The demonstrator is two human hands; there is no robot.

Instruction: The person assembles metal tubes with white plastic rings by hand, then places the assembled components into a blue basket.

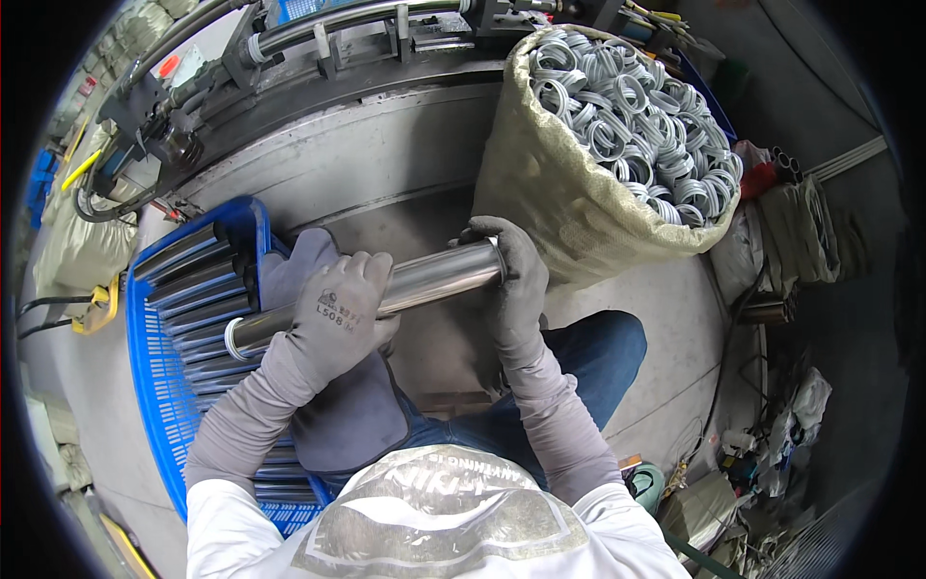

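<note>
A shiny metal tube (439, 278) lies across my lap, tilted up toward the right. Gloved in grey, my left hand (340, 307) wraps round its middle. My right hand (516, 275), in the same kind of glove, closes round the tube's right end, where a thin rim shows. On the tube's left end sits a pale grey ring (232, 340). Beneath that end, a blue plastic basket (145, 381) holds several similar dark, shiny tubes (198, 289) lying side by side.
A woven sack (540, 227) full of grey plastic rings (617, 116) stands at the far right. Along the back runs a machine bench (299, 106) with a long metal bar. Grey pads (347, 420) cover my left leg. Bags and loose clutter (781, 425) lie at the right.
</note>
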